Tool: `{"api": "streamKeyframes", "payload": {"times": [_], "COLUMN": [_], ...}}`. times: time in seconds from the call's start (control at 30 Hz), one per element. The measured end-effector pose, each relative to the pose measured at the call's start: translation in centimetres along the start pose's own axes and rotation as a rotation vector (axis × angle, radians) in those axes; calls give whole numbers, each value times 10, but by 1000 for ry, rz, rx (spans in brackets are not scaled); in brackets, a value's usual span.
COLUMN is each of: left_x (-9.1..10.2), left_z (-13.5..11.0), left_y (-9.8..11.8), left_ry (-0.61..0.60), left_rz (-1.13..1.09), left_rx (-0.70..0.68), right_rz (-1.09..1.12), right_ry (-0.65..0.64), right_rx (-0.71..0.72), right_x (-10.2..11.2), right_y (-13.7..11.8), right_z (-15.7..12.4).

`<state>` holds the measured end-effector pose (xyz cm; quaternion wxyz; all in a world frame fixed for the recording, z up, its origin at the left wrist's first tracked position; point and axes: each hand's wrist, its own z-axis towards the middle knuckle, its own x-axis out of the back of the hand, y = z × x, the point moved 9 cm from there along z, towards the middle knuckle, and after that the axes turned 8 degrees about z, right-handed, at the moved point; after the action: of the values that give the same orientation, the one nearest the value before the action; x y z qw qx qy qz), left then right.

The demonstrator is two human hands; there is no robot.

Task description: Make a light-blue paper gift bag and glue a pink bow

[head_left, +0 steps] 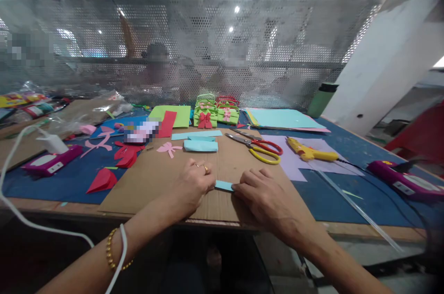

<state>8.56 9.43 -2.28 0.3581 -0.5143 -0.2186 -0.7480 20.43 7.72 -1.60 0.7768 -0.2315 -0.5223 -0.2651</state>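
Observation:
Both of my hands pinch a small light blue paper strip (224, 186) that lies on a brown cardboard sheet (152, 178). My left hand (192, 184), with a ring on one finger, grips its left end with closed fingers. My right hand (264, 193) holds its right end, fingers curled down onto the cardboard. More light blue paper pieces (200, 145) lie farther back on the cardboard, beside a pink paper bow (169, 149).
Red and yellow scissors (261, 147) and a yellow glue gun (310, 151) lie right of centre. Small paper baskets (215, 113) stand at the back by stacked coloured sheets (282, 119). Red paper shapes (114, 164) lie at left. A perforated metal screen (208, 44) backs the table.

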Motion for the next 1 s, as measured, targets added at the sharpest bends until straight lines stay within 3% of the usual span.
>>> {"api": "streamKeyframes", "payload": {"times": [0.17,0.33,0.6,0.8,1.0], "left_x": [0,-3,-22,-16,-11], "left_z": [3,7,13,11,9], "left_y": [-18,-32,-41,-36,-29], "left_ry": [-78,-174,-239,-234,-143], "left_rz": [-234,-426,-431,-315,-210], "left_rx": [151,279,290,270,264], "right_rz": [73,127,188,187,181], "right_ry": [5,-72,-54,-33,-7], "right_rx": [-150,-283,-360,-361,-364], "right_x": [0,1,5,4,4], "right_y": [18,28,32,37,41], "right_z": [3,8,8,7,7]}}
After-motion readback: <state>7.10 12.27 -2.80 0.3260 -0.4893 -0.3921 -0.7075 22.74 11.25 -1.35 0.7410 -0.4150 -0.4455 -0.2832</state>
